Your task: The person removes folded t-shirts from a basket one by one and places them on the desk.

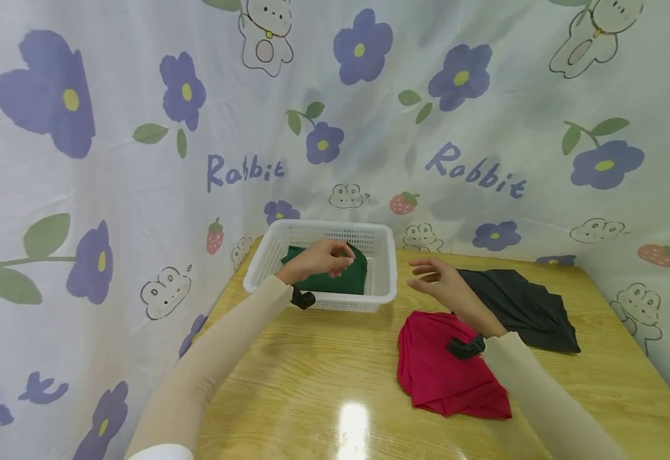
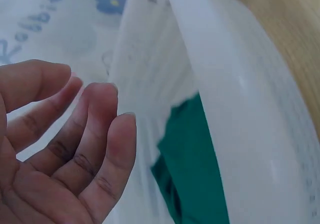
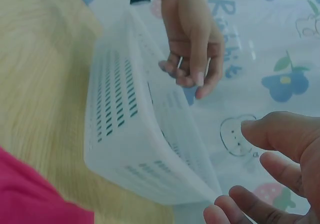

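A folded green cloth lies inside a white plastic basket at the back of the table. Over it hovers my left hand, its fingers loosely bent with nothing between them; the left wrist view shows the palm above the basket's rim. To the right of the basket, my right hand is held in the air, fingers relaxed and apart, holding nothing. Below that hand lies a folded red cloth. A black cloth is spread behind the right forearm.
The wooden table ends at a white curtain printed with flowers and rabbits, which stands behind it and on both sides. Each wrist wears a black camera band. The basket's walls are perforated and rise around the green cloth.
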Demonstrator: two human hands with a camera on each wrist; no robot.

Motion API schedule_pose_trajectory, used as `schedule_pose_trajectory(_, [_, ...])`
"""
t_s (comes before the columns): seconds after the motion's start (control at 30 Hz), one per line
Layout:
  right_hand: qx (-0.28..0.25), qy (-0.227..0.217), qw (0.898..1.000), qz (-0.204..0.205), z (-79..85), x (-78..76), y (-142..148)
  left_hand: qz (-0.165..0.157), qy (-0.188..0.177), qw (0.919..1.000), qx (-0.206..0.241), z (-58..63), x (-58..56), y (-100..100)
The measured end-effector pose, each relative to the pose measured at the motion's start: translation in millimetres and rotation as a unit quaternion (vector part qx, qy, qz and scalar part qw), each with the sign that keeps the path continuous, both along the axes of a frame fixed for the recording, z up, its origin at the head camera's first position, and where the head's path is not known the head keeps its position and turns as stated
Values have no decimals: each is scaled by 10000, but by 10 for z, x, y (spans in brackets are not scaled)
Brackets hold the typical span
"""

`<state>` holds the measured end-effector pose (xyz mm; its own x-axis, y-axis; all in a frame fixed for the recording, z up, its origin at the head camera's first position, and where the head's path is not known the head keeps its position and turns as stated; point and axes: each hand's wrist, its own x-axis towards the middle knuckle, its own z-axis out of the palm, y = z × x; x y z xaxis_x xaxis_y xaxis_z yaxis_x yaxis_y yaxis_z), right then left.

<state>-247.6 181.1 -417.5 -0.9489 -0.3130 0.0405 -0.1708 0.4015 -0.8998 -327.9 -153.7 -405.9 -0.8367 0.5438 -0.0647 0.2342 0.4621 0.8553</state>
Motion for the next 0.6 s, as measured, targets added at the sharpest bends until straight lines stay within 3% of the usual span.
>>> schedule_pose_trajectory(0.33, [-248,-180,9992,245,-24,-150,-445,620,-5,9980,-114,-115,-194,-306])
schedule_pose_trajectory(0.6, [-390,-288,9982,343,-72,-293,-684,1001,5,9948,-184,6,-247,-476])
